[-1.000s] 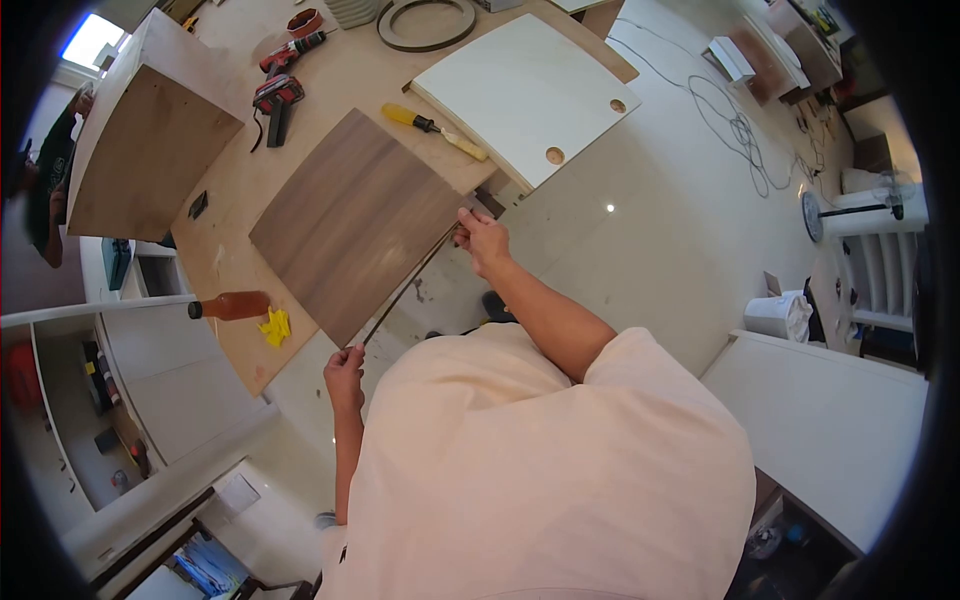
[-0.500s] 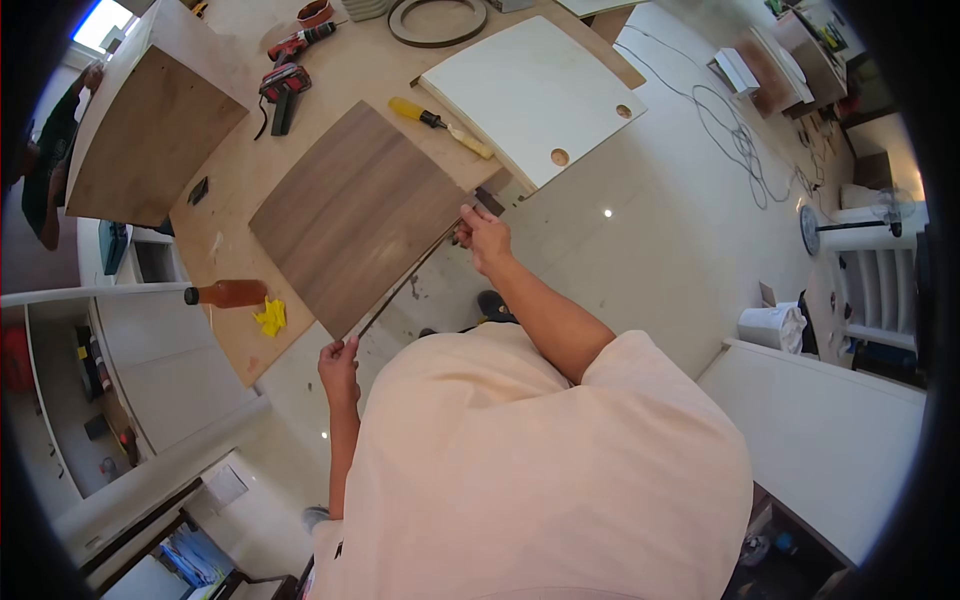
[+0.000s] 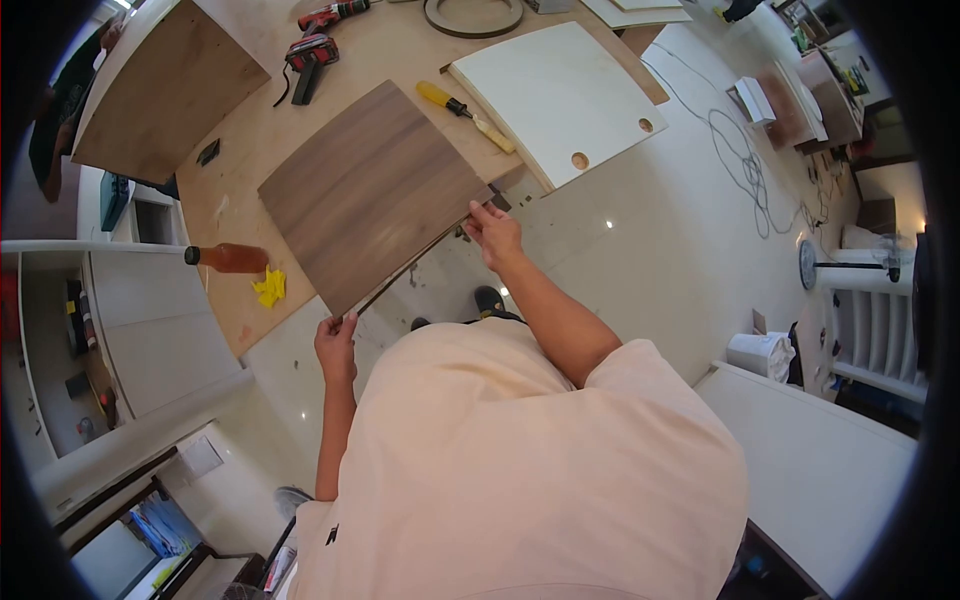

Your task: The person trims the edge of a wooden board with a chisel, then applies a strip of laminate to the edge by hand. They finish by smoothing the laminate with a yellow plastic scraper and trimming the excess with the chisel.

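Head view: yellow-handled tool lies between brown panel and white panel.

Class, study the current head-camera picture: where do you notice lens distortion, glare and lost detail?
Head view: wide-angle distortion bows the edges of the brown panel and white panel; head view: a small glare spot shines on the glossy floor; head view: the dark strip between left hand and right hand looks too thin and soft for fine detail.

A woodworking workshop, shown by the workbench with a drill at upper left, a wood panel mid-frame and a white board with round holes near top centre.
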